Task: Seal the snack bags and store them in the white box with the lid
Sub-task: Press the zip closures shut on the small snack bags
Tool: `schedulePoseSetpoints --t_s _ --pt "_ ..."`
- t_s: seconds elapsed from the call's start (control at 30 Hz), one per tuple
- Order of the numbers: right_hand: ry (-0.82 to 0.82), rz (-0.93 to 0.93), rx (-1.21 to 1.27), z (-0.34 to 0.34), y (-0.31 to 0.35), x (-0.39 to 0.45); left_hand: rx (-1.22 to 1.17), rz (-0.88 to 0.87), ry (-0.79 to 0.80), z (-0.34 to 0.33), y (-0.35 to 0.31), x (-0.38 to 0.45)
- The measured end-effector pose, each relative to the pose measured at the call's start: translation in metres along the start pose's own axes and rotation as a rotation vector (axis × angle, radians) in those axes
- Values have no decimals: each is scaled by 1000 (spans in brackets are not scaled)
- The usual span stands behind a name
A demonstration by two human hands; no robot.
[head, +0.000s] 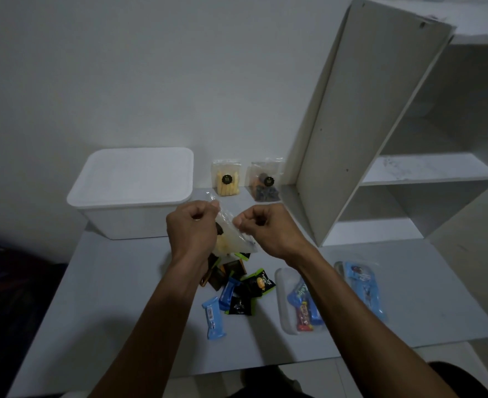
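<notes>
I am pinching a clear bag (232, 235) at its top with both grips, left hand (192, 222) and right hand (261, 225) curled tight, just above the desk (122, 297). I judge the sealing barely begun: two bags (227, 178) are standing by the wall, loose snacks (238, 288) are lying below, and the box (132, 191) is sitting lidded at left. A shelf (380, 139) is leaning at right, in a dim room.

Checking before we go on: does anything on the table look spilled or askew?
Yes: loose wrapped snacks lie scattered under the held bag, and the shelf unit stands tilted on the table.
</notes>
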State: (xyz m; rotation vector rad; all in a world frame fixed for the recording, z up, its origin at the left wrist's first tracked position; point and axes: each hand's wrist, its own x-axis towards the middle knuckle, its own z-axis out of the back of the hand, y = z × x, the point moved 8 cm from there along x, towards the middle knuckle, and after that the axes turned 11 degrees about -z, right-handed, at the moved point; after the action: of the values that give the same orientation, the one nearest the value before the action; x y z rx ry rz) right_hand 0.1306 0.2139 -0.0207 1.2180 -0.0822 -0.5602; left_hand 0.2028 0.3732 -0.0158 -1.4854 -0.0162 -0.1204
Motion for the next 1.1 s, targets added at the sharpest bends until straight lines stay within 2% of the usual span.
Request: schedulePoseSetpoints --t_s 0.27,0.53,0.67,0.93,1.1 --pt "-104 46 -14 -6 1 -5 51 101 88 -7 3 -20" --pt "-43 -66 55 -8 -21 -8 8 237 83 -6 14 -29" --pt "-92 -65 73 -5 -25 -10 37 260 141 -13 18 -39" --pt "-122 -118 53 -3 -40 -27 -2 319 123 -16 26 -46" --pt "-107 -57 -60 7 -31 -32 -3 295 124 -15 31 -48"
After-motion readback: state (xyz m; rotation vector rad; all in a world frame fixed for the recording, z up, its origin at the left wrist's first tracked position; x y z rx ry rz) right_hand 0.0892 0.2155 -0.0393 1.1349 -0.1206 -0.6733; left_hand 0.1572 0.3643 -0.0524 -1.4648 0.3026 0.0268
